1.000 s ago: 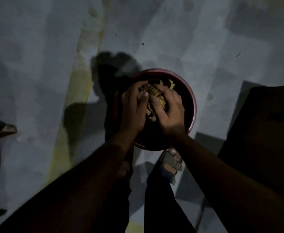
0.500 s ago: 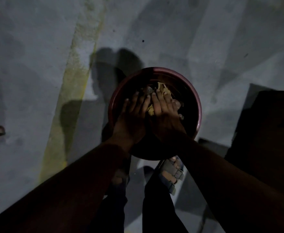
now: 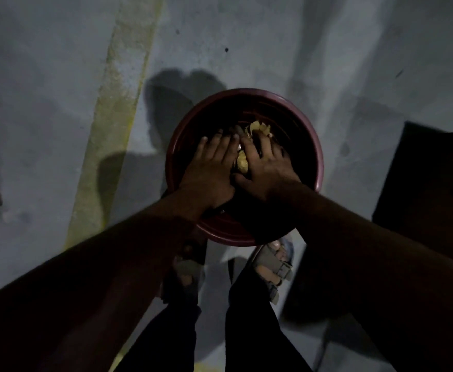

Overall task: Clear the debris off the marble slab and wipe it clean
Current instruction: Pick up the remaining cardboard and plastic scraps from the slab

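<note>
Left hand [image 3: 210, 167] and right hand [image 3: 267, 167], fingers straight, side by side over yellowish debris scraps [image 3: 243, 163] inside round maroon plastic bucket [image 3: 315, 146]; grey sandals [image 3: 273, 267] at 6 o'clock.

Both forearms are bare, with no sleeve showing down to the left hand [image 3: 211, 170] or the right hand [image 3: 267, 167]. The legs wear dark trousers [image 3: 249, 331]. The feet wear open grey strapped sandals [image 3: 273, 264] with buckled bands across the toes.

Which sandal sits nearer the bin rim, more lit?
The right-foot sandal, its toes just below the maroon bin. The left sandal is darker, under the forearm.
</note>
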Demonstrator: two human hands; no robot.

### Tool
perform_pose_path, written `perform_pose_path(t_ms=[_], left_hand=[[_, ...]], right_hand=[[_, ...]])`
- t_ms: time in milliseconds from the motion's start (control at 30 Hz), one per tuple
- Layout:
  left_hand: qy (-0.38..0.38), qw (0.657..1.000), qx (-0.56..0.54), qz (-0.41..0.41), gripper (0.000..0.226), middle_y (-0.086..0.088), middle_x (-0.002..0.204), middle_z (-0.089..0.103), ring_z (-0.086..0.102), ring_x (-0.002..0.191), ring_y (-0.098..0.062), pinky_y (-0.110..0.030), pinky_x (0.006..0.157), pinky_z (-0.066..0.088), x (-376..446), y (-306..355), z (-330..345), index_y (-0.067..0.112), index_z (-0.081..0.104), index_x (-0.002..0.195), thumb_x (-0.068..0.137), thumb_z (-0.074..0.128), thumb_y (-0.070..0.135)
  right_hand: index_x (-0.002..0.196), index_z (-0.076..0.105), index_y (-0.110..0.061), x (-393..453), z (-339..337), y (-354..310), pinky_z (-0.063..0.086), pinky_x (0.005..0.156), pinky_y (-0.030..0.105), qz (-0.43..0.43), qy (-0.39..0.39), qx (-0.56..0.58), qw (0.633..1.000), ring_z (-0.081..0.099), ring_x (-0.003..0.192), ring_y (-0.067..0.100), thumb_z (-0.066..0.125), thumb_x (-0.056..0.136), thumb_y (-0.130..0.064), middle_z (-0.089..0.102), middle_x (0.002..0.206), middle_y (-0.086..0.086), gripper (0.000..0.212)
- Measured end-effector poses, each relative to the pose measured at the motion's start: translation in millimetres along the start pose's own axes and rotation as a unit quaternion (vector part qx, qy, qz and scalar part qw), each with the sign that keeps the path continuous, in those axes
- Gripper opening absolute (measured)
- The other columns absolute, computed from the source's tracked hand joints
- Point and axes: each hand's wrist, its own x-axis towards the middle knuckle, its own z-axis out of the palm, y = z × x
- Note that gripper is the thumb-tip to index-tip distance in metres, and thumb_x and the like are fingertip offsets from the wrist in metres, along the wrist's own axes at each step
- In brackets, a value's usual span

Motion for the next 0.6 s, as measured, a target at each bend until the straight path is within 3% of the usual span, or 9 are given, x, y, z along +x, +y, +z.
perform_pose_path(t_ms=[100,167,267,400,500,600], left_hand=[[0.04,0.999,-0.009,-0.021,0.101,-0.019,0.166,0.014,0.009,0.154,-0.033,-0.049,0.123,0.005,-19.2,-1.2,-19.5,0.004,0.011,0.159,0.077,0.051,0.048],[0.061,0.998,-0.008,-0.026,0.099,-0.022,0.163,0.021,0.018,0.153,-0.035,-0.05,0.122,0.013,-31.6,1.2,-30.4,0.001,0.018,0.157,0.076,0.051,0.047],[0.069,0.997,-0.02,-0.024,0.094,-0.022,0.163,0.023,0.019,0.152,-0.034,-0.051,0.122,0.018,-44.8,8.1,-43.5,0.0,0.019,0.157,0.076,0.036,0.045],[0.076,0.996,-0.036,-0.011,0.087,-0.017,0.166,0.017,0.013,0.154,-0.03,-0.049,0.123,0.019,-54.6,16.4,-55.6,0.003,0.012,0.158,0.082,0.033,0.037],[0.092,0.995,-0.041,-0.021,0.085,-0.016,0.166,0.018,0.014,0.154,-0.03,-0.049,0.123,0.019,-60.0,21.7,-64.3,0.004,0.012,0.159,0.084,0.033,0.038],[0.116,0.992,-0.044,-0.022,0.083,-0.016,0.165,0.02,0.017,0.153,-0.03,-0.05,0.12,0.02,-68.6,23.1,-71.5,0.005,0.015,0.159,0.085,0.027,0.041]], right_hand=[[0.162,0.011,-0.029,-19.7,-30.9,-8.4,0.032,0.118,0.051,0.001,0.004,0.072,0.997,0.024,0.148,0.037,0.056,0.095,-0.051,0.008,0.167,0.014,0.084],[0.16,0.023,-0.025,-32.3,-46.8,-13.8,0.042,0.112,0.048,-0.015,0.014,0.094,0.995,0.039,0.141,0.038,0.063,0.094,-0.037,0.015,0.165,0.011,0.077],[0.149,0.042,-0.015,-47.3,-61.5,-16.9,0.05,0.103,0.043,-0.031,0.018,0.055,0.998,0.055,0.128,0.038,0.087,0.072,-0.016,0.034,0.158,0.009,0.09],[0.141,0.05,-0.014,-63.9,-67.4,-19.0,0.056,0.084,0.041,-0.018,0.072,0.033,0.997,0.065,0.108,0.038,0.092,0.062,-0.019,0.049,0.142,0.008,0.09],[0.136,0.051,-0.013,-71.8,-66.1,-20.2,0.043,0.069,0.031,-0.006,0.138,0.023,0.99,0.064,0.095,0.034,0.091,0.063,-0.02,0.047,0.13,0.009,0.083],[0.136,0.049,-0.013,-79.3,-64.4,-20.9,0.045,0.081,0.033,0.001,0.145,0.042,0.989,0.05,0.113,0.03,0.087,0.07,-0.023,0.043,0.132,0.011,0.077]])
